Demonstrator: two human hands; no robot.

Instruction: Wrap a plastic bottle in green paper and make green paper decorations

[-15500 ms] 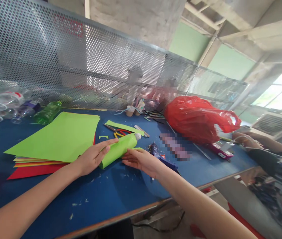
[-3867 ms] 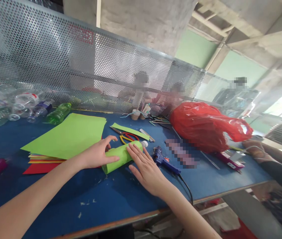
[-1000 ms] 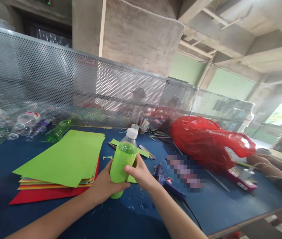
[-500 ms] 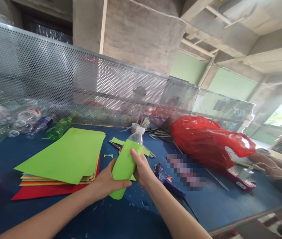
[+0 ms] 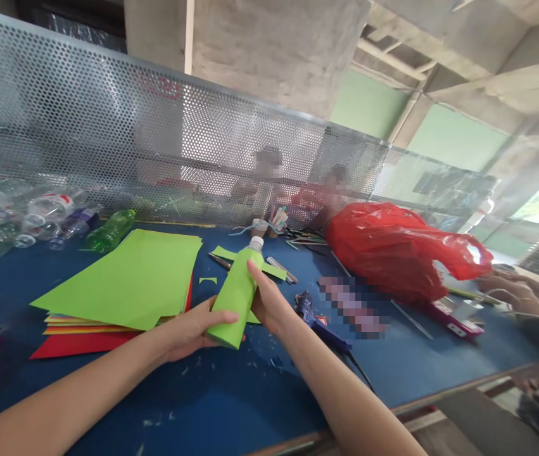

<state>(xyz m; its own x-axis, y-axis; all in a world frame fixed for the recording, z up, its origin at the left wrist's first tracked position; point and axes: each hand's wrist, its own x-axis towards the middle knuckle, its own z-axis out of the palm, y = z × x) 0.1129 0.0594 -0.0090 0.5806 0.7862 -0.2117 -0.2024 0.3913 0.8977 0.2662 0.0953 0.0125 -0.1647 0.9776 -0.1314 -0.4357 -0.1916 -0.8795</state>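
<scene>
A plastic bottle with a white cap [image 5: 256, 243] is wrapped in a sheet of light green paper [image 5: 237, 292], and it leans away from me above the table. Around its lower left part my left hand [image 5: 199, 326] is closed, thumb lying across the paper. My right hand [image 5: 269, 297] grips the upper right side, its thumb near the bottle's shoulder; its other fingers are hidden behind. Scissors [image 5: 220, 260] and green paper scraps [image 5: 273, 272] lie behind the bottle. Right of my right hand rests a blue glue gun [image 5: 329, 332] with a cord.
A stack of coloured paper [image 5: 126, 278] lies at left, with several empty bottles [image 5: 110, 232] behind it. A red plastic bag [image 5: 387, 250] and a power strip [image 5: 454, 322] are at right, near another person's hands [image 5: 511, 290]. A perforated metal screen [image 5: 107, 126] borders the back.
The green paper now covers the bottle up to its neck, where clear plastic showed before. My left hand has shifted lower on the bottle, and the view has tilted slightly down.
</scene>
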